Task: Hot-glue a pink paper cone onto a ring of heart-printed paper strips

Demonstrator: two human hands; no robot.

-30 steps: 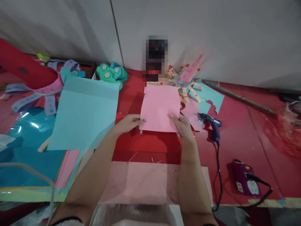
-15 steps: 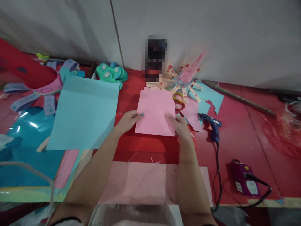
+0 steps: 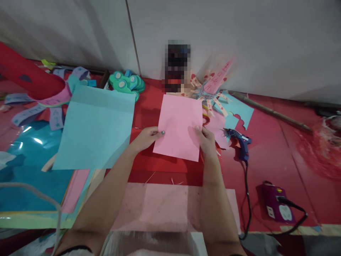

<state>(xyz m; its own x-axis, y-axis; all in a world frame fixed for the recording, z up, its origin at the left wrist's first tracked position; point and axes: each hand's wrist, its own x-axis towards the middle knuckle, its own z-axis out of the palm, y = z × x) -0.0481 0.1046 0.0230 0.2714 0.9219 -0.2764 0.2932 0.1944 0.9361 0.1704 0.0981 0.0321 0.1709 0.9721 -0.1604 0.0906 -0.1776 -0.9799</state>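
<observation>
A pink sheet of paper is held up over the table by both hands. My left hand pinches its left edge, thumb on top. On the opposite edge, my right hand grips with the thumb across the face and the fingers behind. Beneath lies a red sheet. Partly hidden behind the pink sheet's right side are scissors with red and yellow handles. A large light blue sheet lies to the left of my left hand.
A blue glue gun lies right of my hands, its cord running near a purple power socket box. Green frog-like cutouts and a pink paper cone stand at the back. A stick lies near the wall. A pixelated patch covers something.
The pink sheet has tilted more upright and shows more of its face; its lower right corner sits lower. Both hands keep their hold, nearly in place.
</observation>
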